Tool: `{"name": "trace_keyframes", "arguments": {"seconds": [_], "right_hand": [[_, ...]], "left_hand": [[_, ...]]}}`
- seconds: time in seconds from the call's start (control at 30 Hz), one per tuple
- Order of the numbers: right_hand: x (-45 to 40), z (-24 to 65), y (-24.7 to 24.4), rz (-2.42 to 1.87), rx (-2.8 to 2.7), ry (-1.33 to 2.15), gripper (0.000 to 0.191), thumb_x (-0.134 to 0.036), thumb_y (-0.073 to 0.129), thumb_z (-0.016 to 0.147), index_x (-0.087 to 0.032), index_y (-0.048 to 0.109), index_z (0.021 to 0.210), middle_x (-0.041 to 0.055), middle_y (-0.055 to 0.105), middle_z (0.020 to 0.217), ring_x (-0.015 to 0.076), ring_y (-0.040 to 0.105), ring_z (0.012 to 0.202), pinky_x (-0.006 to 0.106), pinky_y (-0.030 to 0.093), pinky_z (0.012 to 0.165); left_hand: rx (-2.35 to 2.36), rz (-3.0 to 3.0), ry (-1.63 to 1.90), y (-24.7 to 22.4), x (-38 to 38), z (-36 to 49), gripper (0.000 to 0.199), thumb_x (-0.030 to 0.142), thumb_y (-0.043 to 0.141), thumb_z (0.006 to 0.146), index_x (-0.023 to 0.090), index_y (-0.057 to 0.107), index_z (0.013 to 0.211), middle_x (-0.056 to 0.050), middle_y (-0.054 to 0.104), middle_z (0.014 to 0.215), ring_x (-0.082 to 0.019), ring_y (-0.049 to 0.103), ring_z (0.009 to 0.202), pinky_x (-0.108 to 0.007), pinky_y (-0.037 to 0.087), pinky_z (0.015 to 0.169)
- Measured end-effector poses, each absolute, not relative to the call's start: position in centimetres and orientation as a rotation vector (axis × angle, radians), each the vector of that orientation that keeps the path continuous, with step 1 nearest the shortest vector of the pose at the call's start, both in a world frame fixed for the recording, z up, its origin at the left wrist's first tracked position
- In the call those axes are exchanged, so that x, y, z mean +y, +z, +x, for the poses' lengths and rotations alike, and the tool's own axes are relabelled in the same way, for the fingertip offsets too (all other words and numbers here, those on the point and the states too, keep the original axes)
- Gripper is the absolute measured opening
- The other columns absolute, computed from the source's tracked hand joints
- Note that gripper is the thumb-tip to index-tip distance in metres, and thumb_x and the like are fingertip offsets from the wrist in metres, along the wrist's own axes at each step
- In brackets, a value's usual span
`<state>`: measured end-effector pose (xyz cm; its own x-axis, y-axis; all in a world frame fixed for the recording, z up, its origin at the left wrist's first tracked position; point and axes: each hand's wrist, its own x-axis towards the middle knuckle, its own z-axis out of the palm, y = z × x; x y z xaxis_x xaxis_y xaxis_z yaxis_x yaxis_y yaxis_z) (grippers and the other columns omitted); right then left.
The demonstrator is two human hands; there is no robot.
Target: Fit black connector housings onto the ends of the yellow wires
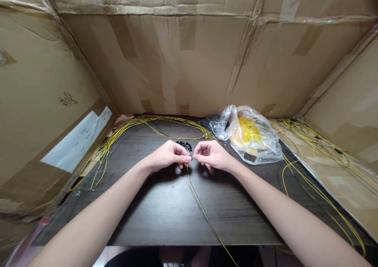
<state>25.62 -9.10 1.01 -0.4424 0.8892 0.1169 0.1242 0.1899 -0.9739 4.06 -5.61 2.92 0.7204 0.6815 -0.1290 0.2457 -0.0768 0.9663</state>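
My left hand (175,154) is closed in a pinch on the end of a thin yellow wire (203,212), which runs down from the fingers and over the table's front edge. Facing it closely, my right hand (210,155) pinches thumb against forefinger at a tiny dark piece (191,156) between the two hands. That piece is too small to make out, and the fingertips partly cover it. Just behind the hands lies a small heap of black parts (184,145).
Bundled yellow wires (132,121) curve along the back and left of the dark table (165,216). A clear plastic bag (265,147) with yellow pieces (249,129) stands back right. More wires (315,137) lie on the right-hand cardboard. Cardboard walls (165,70) enclose the table.
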Motion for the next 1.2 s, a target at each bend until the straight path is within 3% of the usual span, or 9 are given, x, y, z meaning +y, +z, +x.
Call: {"name": "trace_keyframes", "arguments": {"seconds": [0.53,1.2], "right_hand": [[-9.29,25.06,0.4,-1.013,-1.845,0.81,0.012,-0.029,0.064,0.081,-0.017,0.062,0.079,0.0026,0.063,0.07,0.0112,0.054,0.055,0.022,0.043,0.048],[-9.42,24.69,0.19,-0.967,-1.904,0.702,0.008,-0.024,0.061,0.083,-0.017,0.062,0.079,0.002,0.065,0.071,0.0115,0.058,0.058,0.022,0.047,0.053]], "left_hand": [[0.789,1.592,0.543,2.6,-5.57,4.23,0.029,0.04,0.077,0.074,0.011,0.073,0.079,-0.008,0.07,0.071,-0.012,0.059,0.057,-0.025,0.05,0.058],[0.786,1.591,0.534,2.78,-5.82,4.44,0.024,0.034,0.077,0.075,0.01,0.072,0.078,-0.007,0.07,0.072,-0.011,0.06,0.058,-0.023,0.05,0.057]]}}
